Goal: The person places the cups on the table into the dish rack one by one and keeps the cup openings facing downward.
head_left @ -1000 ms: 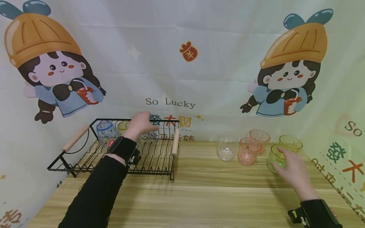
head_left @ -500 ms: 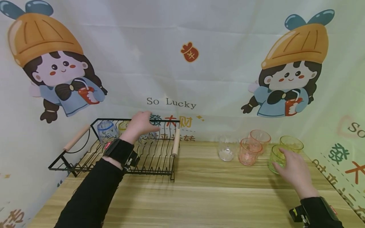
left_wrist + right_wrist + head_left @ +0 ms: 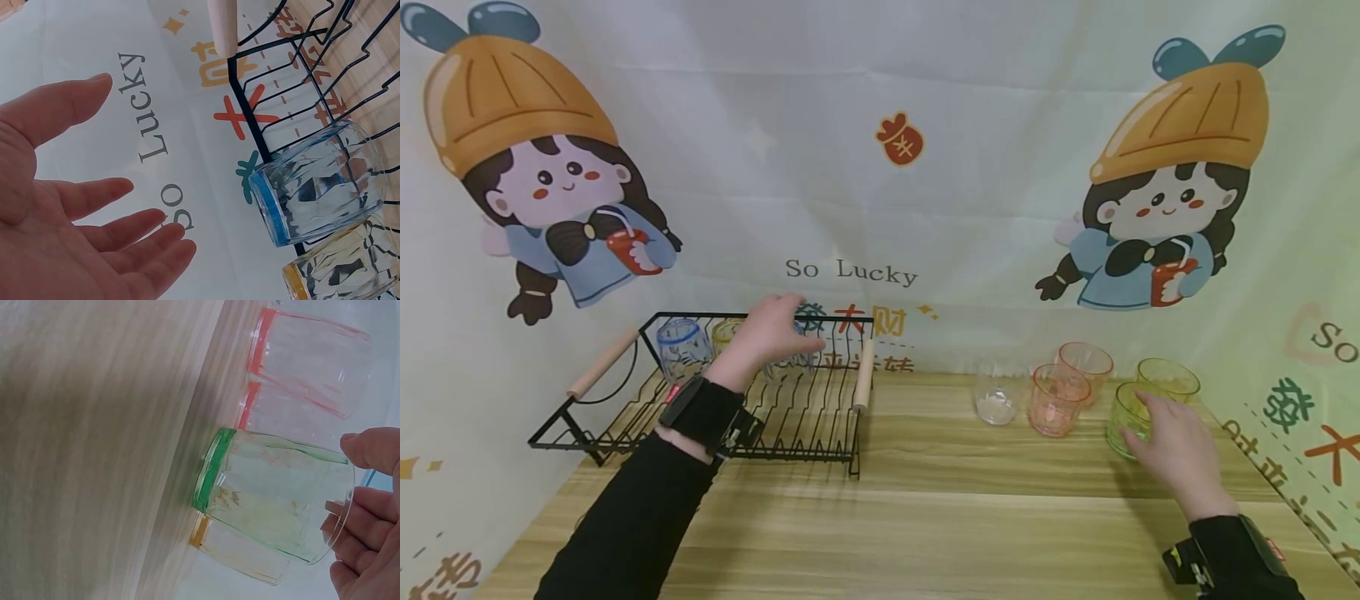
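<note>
My left hand [image 3: 771, 337] hovers above the back of a black wire rack [image 3: 797, 457]. Its fingers are spread and the palm is bare in the left wrist view. Just below it, a blue-based glass [image 3: 319, 181] leans base-up in the rack, partly hidden by the hand in the head view. Beside that one is a yellow-based glass [image 3: 344, 265], and another blue glass [image 3: 683, 350] sits farther left. My right hand [image 3: 1180, 450] is at the rim of an upright green glass [image 3: 275, 487], thumb tip at one side and loosely bent fingers at the other.
Behind the green glass stands a yellow glass [image 3: 1172, 377]. Two pink glasses, one in front [image 3: 1058, 404] and one behind [image 3: 1086, 358], are left of it, with a clear glass [image 3: 996, 400] beside them. Wooden handles [image 3: 863, 375] rise at the rack's sides. A printed cloth [image 3: 850, 200] hangs behind the table.
Both hands keep nearly the same place and pose. The left forearm has swung slightly leftward, and the head view has shifted a little. The glasses stay where they were.
</note>
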Demonstrator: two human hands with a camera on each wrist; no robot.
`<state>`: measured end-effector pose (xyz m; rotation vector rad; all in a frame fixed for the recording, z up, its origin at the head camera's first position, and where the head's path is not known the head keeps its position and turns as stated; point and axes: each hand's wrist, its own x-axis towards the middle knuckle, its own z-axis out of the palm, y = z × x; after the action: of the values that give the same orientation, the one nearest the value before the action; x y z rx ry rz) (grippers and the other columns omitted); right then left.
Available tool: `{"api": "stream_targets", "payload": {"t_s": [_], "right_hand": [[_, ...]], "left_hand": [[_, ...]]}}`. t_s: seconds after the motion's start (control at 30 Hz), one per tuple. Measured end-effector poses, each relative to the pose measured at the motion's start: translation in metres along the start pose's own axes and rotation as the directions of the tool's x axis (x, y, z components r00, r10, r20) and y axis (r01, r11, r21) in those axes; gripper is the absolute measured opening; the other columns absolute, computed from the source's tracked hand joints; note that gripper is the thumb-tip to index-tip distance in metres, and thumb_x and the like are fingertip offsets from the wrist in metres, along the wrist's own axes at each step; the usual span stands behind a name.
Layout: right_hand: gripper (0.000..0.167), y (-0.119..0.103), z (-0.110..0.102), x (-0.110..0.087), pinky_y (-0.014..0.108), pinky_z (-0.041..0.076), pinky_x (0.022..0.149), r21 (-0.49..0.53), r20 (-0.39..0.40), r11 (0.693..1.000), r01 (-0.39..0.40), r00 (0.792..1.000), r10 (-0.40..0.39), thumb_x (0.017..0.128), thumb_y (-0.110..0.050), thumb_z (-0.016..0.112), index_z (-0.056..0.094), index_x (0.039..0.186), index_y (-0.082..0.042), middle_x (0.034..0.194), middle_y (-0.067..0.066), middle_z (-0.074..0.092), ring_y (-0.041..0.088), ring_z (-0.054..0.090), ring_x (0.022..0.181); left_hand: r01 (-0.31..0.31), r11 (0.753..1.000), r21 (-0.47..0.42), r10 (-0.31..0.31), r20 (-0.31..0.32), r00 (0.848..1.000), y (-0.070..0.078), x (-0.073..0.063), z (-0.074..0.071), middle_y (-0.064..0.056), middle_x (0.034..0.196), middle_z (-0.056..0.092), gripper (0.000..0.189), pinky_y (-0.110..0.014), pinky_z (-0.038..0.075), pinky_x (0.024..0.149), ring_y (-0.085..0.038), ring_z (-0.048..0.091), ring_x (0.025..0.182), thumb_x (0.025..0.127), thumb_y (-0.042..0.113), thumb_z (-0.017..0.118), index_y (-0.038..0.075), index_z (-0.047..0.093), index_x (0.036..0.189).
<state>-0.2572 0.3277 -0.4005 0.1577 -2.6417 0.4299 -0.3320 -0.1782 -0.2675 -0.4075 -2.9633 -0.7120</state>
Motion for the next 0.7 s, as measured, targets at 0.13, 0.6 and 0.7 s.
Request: {"api": "stream_targets", "payload": {"t_s": [0.13, 0.6, 0.7], "right_hand": [[0.058, 0.001, 0.000, -0.001, 0.065, 0.044, 0.083, -0.011, 0.006, 1.000, 0.006, 1.000, -0.006, 0.084, -0.012, 0.074, 0.050, 0.129, 0.016, 0.117, 0.040, 0.055, 0.056, 0.052, 0.100], [0.052, 0.006, 0.007, 0.000, 0.064, 0.043, 0.088, -0.056, 0.030, 0.997, 0.043, 0.999, -0.042, 0.083, -0.008, 0.074, 0.053, 0.126, 0.014, 0.116, 0.038, 0.057, 0.054, 0.051, 0.105], [0.051, 0.006, 0.008, 0.000, 0.063, 0.044, 0.087, -0.066, 0.040, 0.997, 0.046, 0.998, -0.043, 0.083, -0.007, 0.074, 0.053, 0.125, 0.015, 0.115, 0.038, 0.057, 0.054, 0.052, 0.104]], "left_hand": [[-0.017, 1.000, -0.003, 0.017, 0.014, 1.000, 0.002, -0.004, 0.000, -0.032, 0.152, 0.030, 0.078, -0.056, 0.028, 0.114, -0.047, 0.024, 0.141, 0.093, 0.027, 0.069, -0.005, 0.028, 0.152], [-0.076, 0.996, 0.056, 0.075, 0.005, 0.997, 0.011, -0.014, 0.007, -0.031, 0.150, 0.035, 0.082, -0.062, 0.027, 0.112, -0.048, 0.029, 0.139, 0.087, 0.031, 0.076, -0.006, 0.035, 0.149], [-0.073, 0.996, 0.059, 0.073, 0.009, 0.997, 0.011, -0.017, 0.008, -0.031, 0.150, 0.034, 0.082, -0.064, 0.026, 0.112, -0.049, 0.028, 0.139, 0.087, 0.031, 0.076, -0.006, 0.036, 0.149]]}}
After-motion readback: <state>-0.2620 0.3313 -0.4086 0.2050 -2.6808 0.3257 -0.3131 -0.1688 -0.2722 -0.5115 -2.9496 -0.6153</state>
